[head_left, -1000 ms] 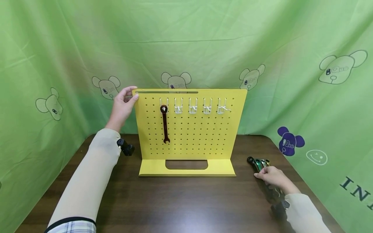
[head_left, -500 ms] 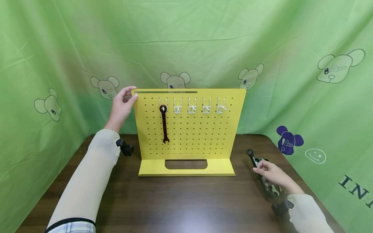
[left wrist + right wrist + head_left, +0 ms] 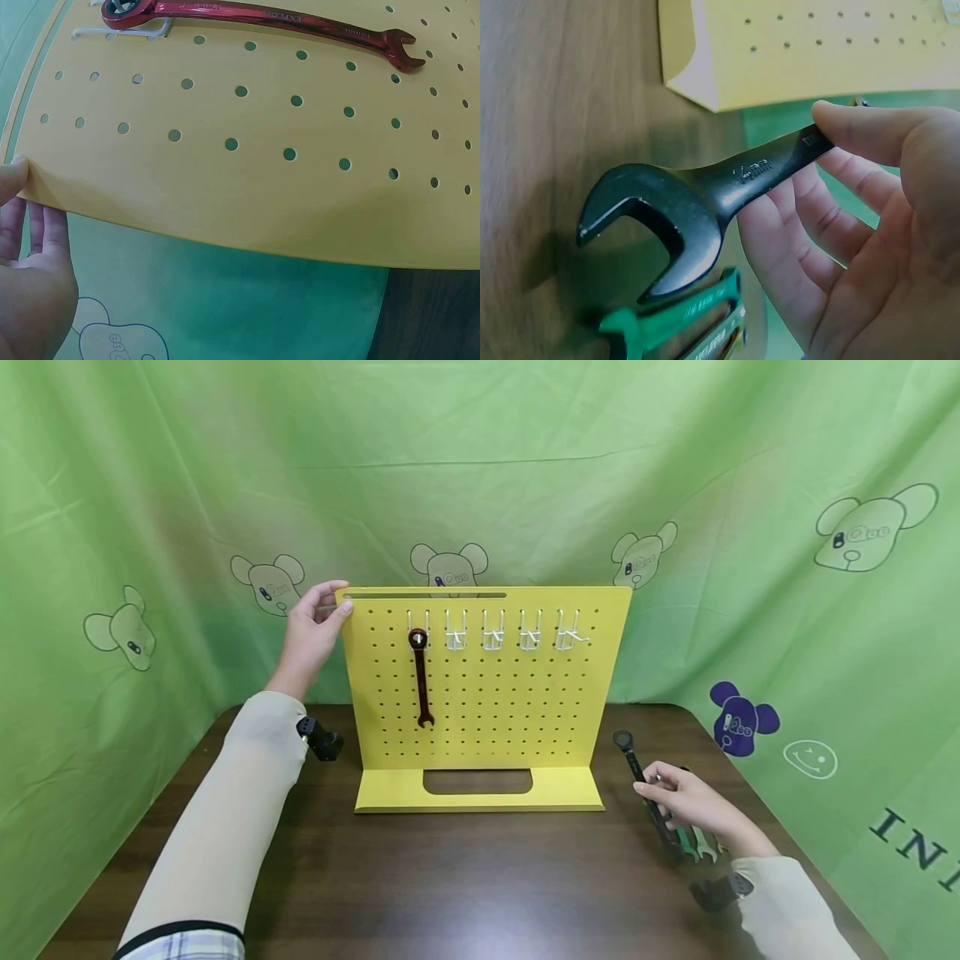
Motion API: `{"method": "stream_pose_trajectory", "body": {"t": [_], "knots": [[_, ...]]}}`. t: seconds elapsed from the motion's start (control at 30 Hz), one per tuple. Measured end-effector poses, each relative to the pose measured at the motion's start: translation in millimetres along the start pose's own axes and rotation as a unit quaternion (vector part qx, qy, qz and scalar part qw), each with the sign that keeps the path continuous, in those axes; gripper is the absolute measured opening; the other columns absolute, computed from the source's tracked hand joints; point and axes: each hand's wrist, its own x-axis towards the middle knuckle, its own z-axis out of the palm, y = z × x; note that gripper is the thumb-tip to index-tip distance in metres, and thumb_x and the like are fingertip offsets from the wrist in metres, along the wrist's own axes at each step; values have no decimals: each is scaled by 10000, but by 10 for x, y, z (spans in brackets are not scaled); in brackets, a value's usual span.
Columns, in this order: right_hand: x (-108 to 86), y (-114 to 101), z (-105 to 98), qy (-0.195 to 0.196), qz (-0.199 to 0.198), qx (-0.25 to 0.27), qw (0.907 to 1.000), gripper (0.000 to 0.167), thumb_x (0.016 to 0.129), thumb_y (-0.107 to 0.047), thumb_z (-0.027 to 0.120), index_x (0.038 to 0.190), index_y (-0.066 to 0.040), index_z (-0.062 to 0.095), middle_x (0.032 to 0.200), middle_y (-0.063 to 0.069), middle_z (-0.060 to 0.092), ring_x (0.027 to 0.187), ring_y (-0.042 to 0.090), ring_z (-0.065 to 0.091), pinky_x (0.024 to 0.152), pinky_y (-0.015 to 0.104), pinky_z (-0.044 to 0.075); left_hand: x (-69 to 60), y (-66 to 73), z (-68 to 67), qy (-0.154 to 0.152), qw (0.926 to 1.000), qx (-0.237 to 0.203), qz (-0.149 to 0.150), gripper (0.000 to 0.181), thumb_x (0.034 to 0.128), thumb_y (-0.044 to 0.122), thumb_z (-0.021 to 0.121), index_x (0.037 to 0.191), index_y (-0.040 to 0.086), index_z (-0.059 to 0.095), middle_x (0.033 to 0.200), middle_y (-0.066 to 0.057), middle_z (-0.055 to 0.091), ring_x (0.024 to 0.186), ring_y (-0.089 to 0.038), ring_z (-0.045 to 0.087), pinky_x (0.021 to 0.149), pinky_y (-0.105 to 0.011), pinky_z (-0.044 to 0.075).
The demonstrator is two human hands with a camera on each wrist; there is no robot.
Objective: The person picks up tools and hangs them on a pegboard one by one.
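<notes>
Fingers (image 3: 772,247) and thumb of the right hand (image 3: 696,804) are grasping the black wrench (image 3: 716,187) by its shaft, to the right of the yellow board (image 3: 472,710). Its ring end is pointing toward the back of the desk (image 3: 480,877), while its forked end is showing close to the green wrench (image 3: 679,319) in the right wrist view. Beside that one, a pale wrench (image 3: 705,845) and a yellowish wrench (image 3: 722,847) are lying near the right hand, both partly hidden.

Meanwhile the left hand (image 3: 307,639) is pinching the board at its upper left corner, the thumb resting on the front and the other fingers reaching behind the edge. From the leftmost hook (image 3: 124,32) a red wrench (image 3: 422,681) is hanging by its ring, forked end down. Four more white hooks (image 3: 456,638) are lining up to its right. Behind everything, a green curtain (image 3: 480,468) is hanging in soft folds.
</notes>
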Motion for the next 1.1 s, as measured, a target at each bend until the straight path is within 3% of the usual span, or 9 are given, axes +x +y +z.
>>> {"method": "stream_pose_trajectory", "body": {"t": [0.53,0.77,0.97,1.1], "knots": [[278,-600,356,-354,-856,88,9957,228,1012,-231,623,1081,-30,543,816,116,558,712,222,560,610,436,579,13,-22,-4,-25,10000,-39,39,358,1010,140,616,1361,83,581,1176,-27,584,1019,-140,572,917,-300,490],[444,-926,607,-352,-1094,182,9932,222,1006,-282,633,1077,-80,574,937,117,599,811,261,550,649,481,573,18,-28,-8,-4,10000,8,-3,365,1010,142,615,1368,77,575,1177,-26,578,1017,-134,568,925,-302,490],[546,-1203,815,-272,-1490,530,9870,218,1006,-266,634,1113,-82,592,904,104,612,798,245,565,654,436,577,21,-22,-3,-29,10000,-8,2,366,1007,136,619,1364,66,576,1179,-32,581,1012,-131,573,912,-293,494],[592,-1394,901,-180,-1710,581,9834,241,1004,-287,635,1138,-91,596,905,95,613,772,241,572,681,469,574,21,-19,-5,-11,10000,-3,-15,363,1006,135,622,1360,70,581,1173,-22,587,997,-122,570,892,-275,494]]}}
